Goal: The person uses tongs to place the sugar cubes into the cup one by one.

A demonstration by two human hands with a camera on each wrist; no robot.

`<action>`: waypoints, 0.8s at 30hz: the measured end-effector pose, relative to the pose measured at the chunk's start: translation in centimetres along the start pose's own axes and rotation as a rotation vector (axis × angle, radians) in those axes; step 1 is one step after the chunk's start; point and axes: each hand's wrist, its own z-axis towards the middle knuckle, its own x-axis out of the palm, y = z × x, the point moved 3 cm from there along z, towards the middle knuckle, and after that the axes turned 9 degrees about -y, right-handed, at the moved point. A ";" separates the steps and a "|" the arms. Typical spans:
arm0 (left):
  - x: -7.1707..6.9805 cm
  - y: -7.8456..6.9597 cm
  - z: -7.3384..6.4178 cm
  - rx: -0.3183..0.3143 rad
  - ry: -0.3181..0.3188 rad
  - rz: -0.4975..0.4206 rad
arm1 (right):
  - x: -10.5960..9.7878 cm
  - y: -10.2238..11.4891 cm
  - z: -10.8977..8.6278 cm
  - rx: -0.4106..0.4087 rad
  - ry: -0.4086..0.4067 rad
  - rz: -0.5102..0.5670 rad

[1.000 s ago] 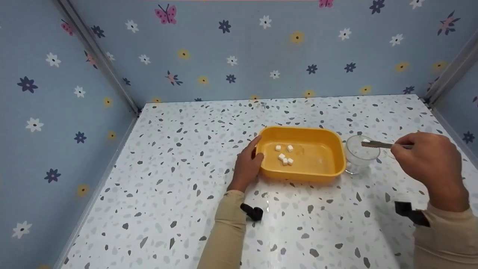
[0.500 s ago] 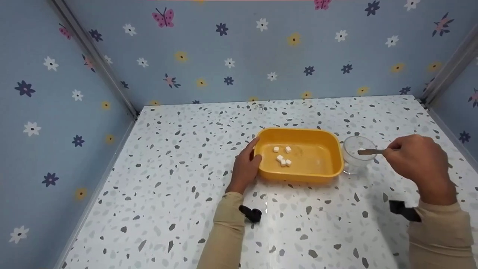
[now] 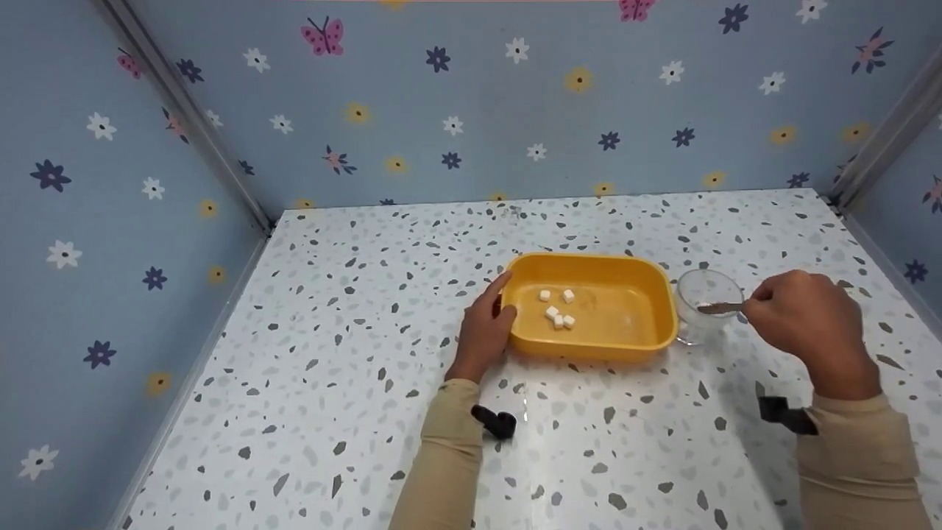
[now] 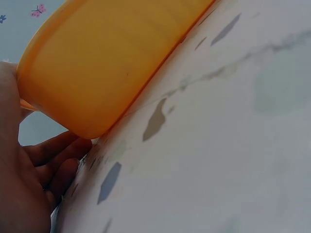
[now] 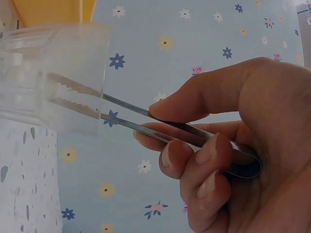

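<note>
My left hand (image 3: pixel 483 327) grips the left end of a yellow plastic tub (image 3: pixel 589 349), thumb at its rim; in the left wrist view several fingers curl by the tub's end. Several small white cubes (image 3: pixel 552 313) lie on the tub's floor, left of its middle. The right hand (image 3: pixel 806 324) pinches metal serrated tongs (image 5: pixel 127 106) between thumb and fingers. Their toothed tips, slightly apart, reach inside a clear footed glass (image 3: pixel 698 324) just right of the tub. Something white shows near the tips; the glass blurs whether they hold it. Whitish pieces appear deeper in the glass.
The white speckled table (image 3: pixel 353 309) carries the tub and glass. Flower-patterned blue panels (image 3: pixel 500 110) stand behind and at both sides. Black wrist mounts (image 3: pixel 497 422) stick out from both sleeves.
My right hand has moved left and downward, taking the tongs' tips from above the glass rim into the glass. The left hand stays on the tub.
</note>
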 end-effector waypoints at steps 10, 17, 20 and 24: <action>0.0 0.0 0.0 -0.018 0.001 0.012 | 0.6 0.6 0.1 -0.005 0.014 -0.014; -0.1 -0.1 -0.1 -0.029 -0.001 0.006 | 0.9 0.8 0.1 0.003 0.035 -0.021; -0.1 -0.1 0.0 -0.030 -0.004 0.010 | 0.9 0.9 0.1 0.000 0.029 -0.025; -0.1 -0.1 0.0 -0.029 -0.002 0.015 | 1.0 0.9 0.1 -0.001 0.018 -0.031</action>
